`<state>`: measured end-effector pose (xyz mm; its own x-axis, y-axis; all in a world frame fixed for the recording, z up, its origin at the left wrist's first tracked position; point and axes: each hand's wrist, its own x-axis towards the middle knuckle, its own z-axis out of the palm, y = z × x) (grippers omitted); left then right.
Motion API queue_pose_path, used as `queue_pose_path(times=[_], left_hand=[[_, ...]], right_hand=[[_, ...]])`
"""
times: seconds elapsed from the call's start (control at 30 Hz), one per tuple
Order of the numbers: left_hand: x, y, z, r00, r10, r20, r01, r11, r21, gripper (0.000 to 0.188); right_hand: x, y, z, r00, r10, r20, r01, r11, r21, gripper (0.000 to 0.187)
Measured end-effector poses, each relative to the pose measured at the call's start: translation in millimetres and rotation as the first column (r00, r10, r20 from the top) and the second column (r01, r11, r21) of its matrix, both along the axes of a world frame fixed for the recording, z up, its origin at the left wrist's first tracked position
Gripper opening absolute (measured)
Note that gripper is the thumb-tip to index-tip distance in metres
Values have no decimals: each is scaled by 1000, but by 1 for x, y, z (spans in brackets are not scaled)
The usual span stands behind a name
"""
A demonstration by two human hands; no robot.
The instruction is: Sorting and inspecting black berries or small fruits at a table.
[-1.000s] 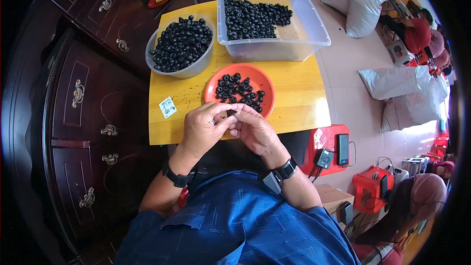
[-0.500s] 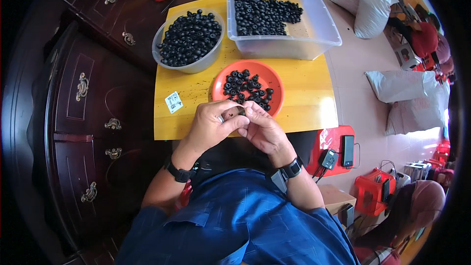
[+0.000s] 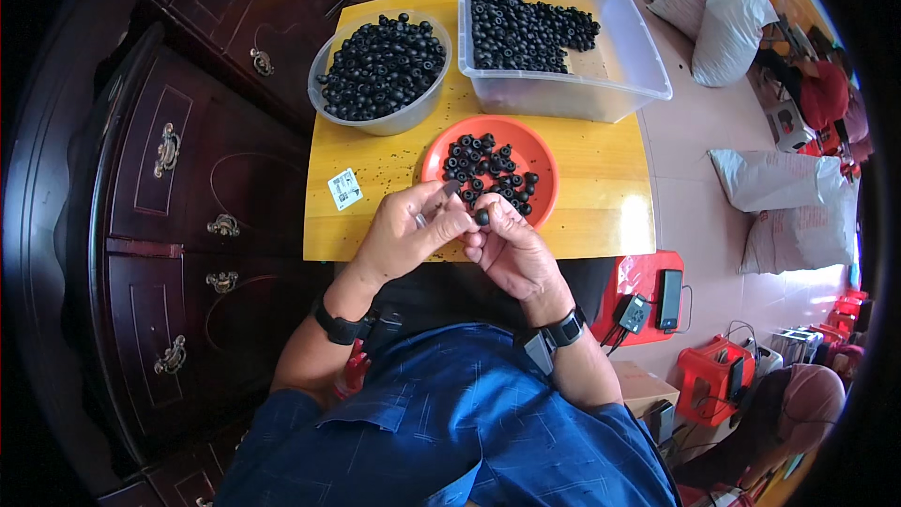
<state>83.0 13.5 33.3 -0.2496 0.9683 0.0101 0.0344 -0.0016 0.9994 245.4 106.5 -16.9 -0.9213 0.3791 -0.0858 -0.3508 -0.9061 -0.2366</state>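
Left hand (image 3: 405, 233) grips dark strip (image 3: 451, 188), right hand (image 3: 519, 255) black bead (image 3: 482, 217) (near table edge (image 3: 605, 253)); room right of plate (image 3: 548, 158).

Fingers (image 3: 508, 217) hide part of the black bead (image 3: 482, 217) and of the red plate (image 3: 540, 152).

My L hand (image 3: 399, 239) & R hand (image 3: 519, 263) are bare. I'm in a navy-blue short-slv. cloth shirt (image 3: 432, 371) w/ thin pale crossed lines, pocket flap (image 3: 369, 415) on my L side. L wrist: matte blk strap (image 3: 340, 327) w/ blk box (image 3: 387, 323). R wrist: blk rect.-faced wristband (image 3: 569, 326) + grey rect. unit (image 3: 540, 354). Dk lap cloth (image 3: 422, 296) just below yellow wooden tabletop's (image 3: 601, 169) near edge.
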Motion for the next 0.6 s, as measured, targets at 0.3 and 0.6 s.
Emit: queue_pose_path(times=[0.3,0.6], left_hand=[[2,-5,20,737,12,-675,-29,999,-15,51],[7,-5,12,681,89,-727,-38,996,86,47]], right_hand=[[-3,-2,0,998,-53,37,48,990,131,18],[-4,-7,7,992,-69,105,56,991,120,17]])
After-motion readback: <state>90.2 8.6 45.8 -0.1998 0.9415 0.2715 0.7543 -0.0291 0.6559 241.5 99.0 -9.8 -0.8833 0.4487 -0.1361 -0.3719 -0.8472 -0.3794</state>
